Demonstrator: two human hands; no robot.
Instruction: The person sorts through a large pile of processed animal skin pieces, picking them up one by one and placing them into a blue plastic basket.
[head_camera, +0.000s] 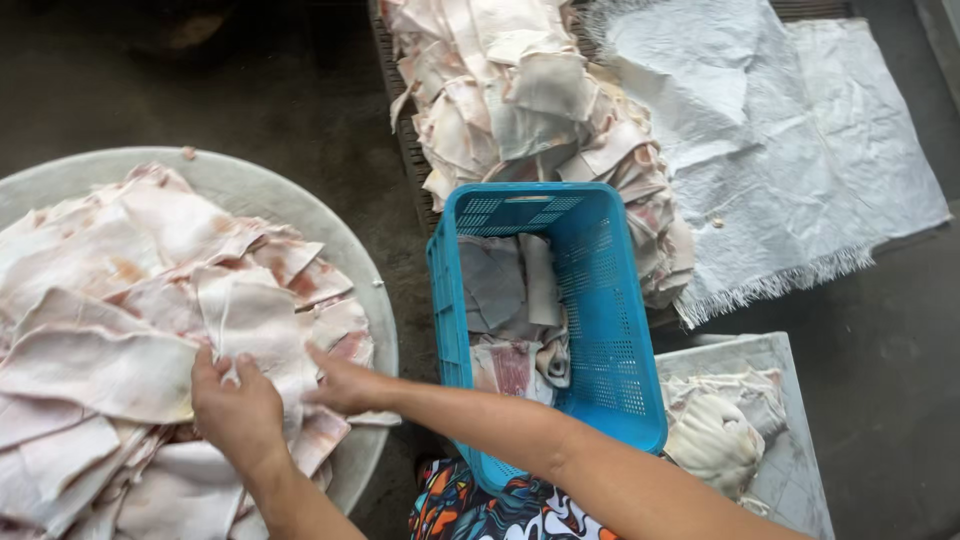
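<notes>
Hands work one pale, pinkish skin sheet (255, 320) atop the heaped round metal basin (300, 205): left hand (235, 410) pinches its edge, right hand (345, 385) grips alongside, beside the blue plastic basket (610, 330).

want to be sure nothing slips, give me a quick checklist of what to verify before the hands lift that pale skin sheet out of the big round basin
1. Left hand on the pale pinkish skin sheet: ok, fingers pinch its lower edge.
2. Right hand on the same sheet: ok, it touches the right edge; grip firmness cannot tell.
3. Sheet free of its neighbours: not ok, it overlaps other sheets in the large round grey basin.
4. Room in the blue perforated plastic basket: ok, only a few pieces lie at the bottom.
5. Basket standing level: not ok, it looks tilted.
6. Path from basin to basket: ok, nothing stands between them.
</notes>
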